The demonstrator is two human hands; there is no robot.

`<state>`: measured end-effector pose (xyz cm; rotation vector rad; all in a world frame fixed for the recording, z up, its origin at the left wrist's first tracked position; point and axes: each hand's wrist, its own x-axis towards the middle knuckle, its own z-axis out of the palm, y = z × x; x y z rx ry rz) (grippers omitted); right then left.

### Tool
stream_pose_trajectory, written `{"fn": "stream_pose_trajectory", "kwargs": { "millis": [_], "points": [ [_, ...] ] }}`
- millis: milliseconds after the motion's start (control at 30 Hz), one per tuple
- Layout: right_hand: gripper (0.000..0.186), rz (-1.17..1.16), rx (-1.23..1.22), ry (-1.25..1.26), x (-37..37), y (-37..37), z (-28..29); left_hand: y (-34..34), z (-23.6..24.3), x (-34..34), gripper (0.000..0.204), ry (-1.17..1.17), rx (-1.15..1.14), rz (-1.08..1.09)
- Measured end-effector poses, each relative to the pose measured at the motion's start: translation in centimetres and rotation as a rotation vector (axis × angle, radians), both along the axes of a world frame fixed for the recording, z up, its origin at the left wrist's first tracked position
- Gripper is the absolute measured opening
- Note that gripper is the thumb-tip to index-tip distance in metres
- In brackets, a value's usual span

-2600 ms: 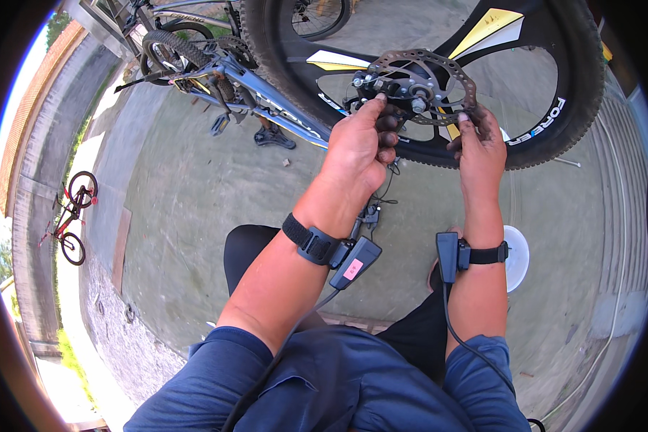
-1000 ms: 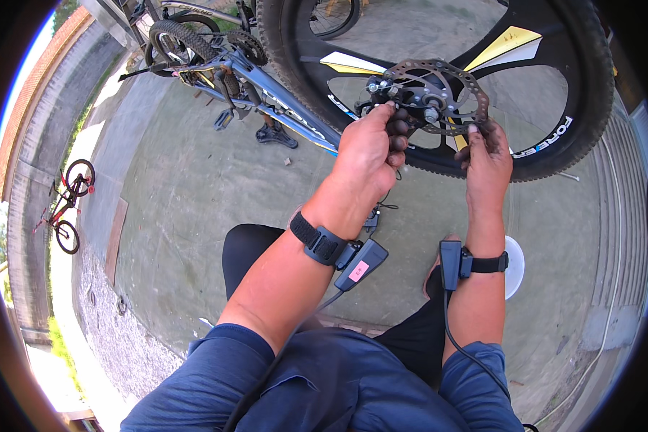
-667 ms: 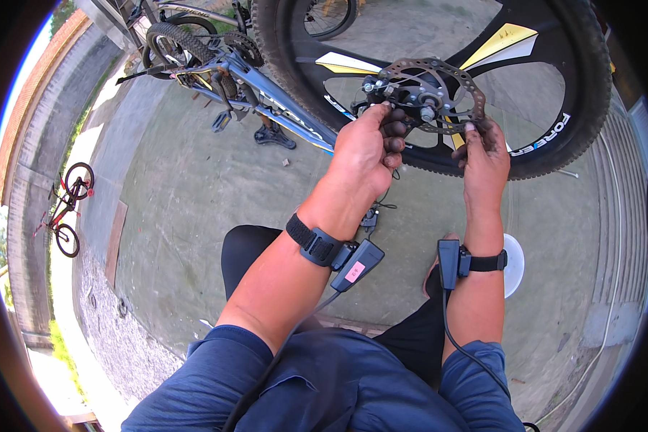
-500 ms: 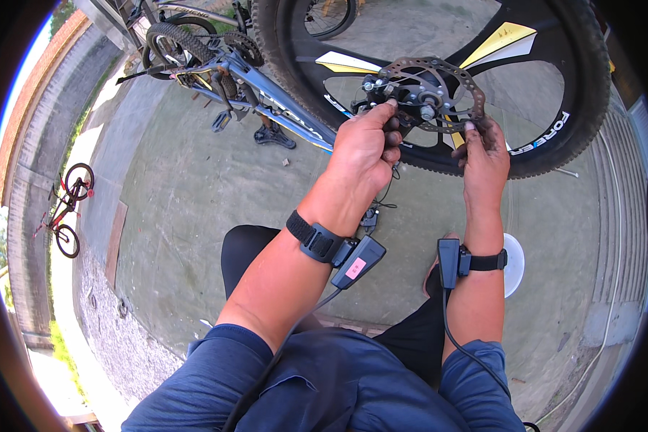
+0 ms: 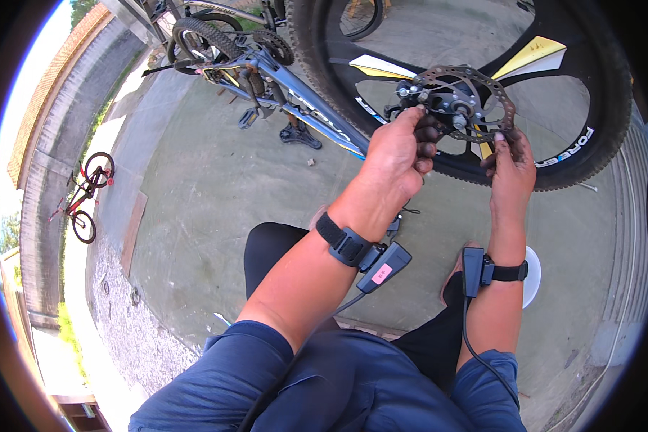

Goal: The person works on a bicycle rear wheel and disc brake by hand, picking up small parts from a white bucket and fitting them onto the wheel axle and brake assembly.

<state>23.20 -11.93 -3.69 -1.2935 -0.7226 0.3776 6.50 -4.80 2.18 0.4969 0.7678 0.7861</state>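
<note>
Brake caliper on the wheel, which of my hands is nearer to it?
Left. Your left hand is just below the caliper, thumb tip by its lower edge; your right hand is farther right, at the lower right edge of the rotor.

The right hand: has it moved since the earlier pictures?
No, not clearly: against the hub, the right hand stays at the lower right of the brake disc; the view shifted.

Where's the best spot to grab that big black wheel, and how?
Probably by its knobbly tyre, at the right edge, coming from the right and wrapping around. It's rounded there and away from the left hand and right hand, which are by the brake disc. The blue bike frame lies close to the left edge.
</note>
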Motion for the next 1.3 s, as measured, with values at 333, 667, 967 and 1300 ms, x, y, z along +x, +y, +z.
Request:
{"fn": "stream_pose_trajectory", "kwargs": {
  "millis": [333, 667, 967, 1300],
  "points": [
    [0.029, -0.013, -0.031, 0.031, 0.3, 0.0, -0.8, 0.1, -0.3, -0.1, 0.021, 0.041, 0.062, -0.029],
    [0.028, -0.014, -0.016, 0.005, 1.1, 0.1, -1.7, 0.3, -0.9, 0.3, 0.019, 0.02, 0.109, -0.007],
    [0.028, -0.022, -0.038, 0.025, 1.0, -0.1, -1.3, 0.2, -0.4, 0.7, 0.012, 0.011, 0.075, 0.014],
    [0.029, 0.018, -0.036, 0.04, 0.2, -0.7, 0.8, -1.1, -4.9, -3.0, 0.021, 0.183, 0.041, -0.093]
  ]
}}
